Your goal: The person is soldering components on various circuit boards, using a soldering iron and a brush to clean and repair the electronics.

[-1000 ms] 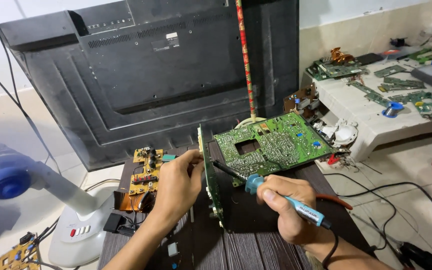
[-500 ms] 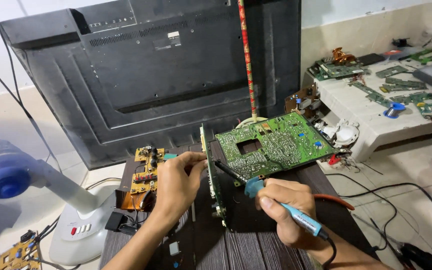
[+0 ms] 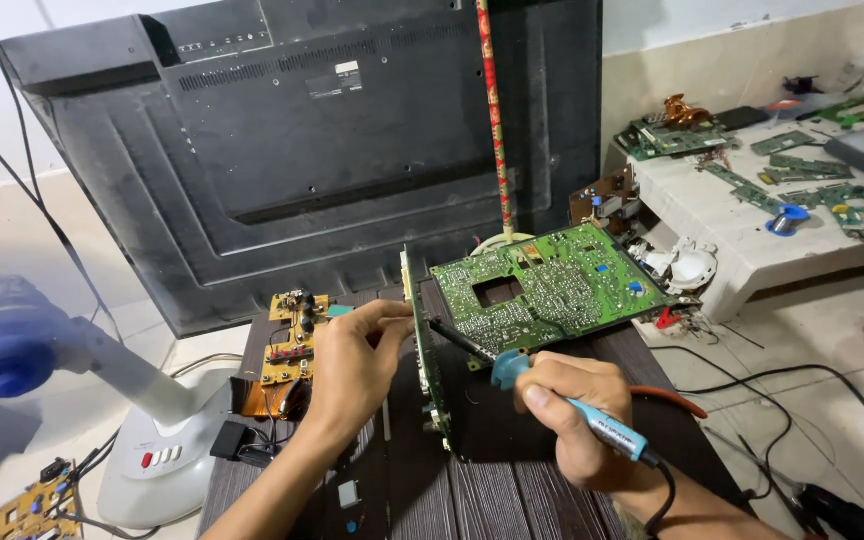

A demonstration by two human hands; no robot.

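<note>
We see the left hand (image 3: pixel 352 365) pinching a narrow circuit board (image 3: pixel 424 345) stood on edge on the dark wooden table (image 3: pixel 512 500), fingers closed on its top rim. The right hand (image 3: pixel 577 415) has its grip wrapped round a blue-handled soldering iron (image 3: pixel 552 395), tip touching the upright board's right face, near its upper part. Step in hand looks like soldering or desoldering a joint on that board. Any next move would need the board kept steady and the tip kept on one joint; we can't tell which joint. A bigger green board (image 3: pixel 552 285) lies tilted just behind, a yellow board (image 3: pixel 287 350) to the left, a white fan (image 3: pixel 102 400) further left, and a big black TV back (image 3: pixel 302 150) behind.
</note>
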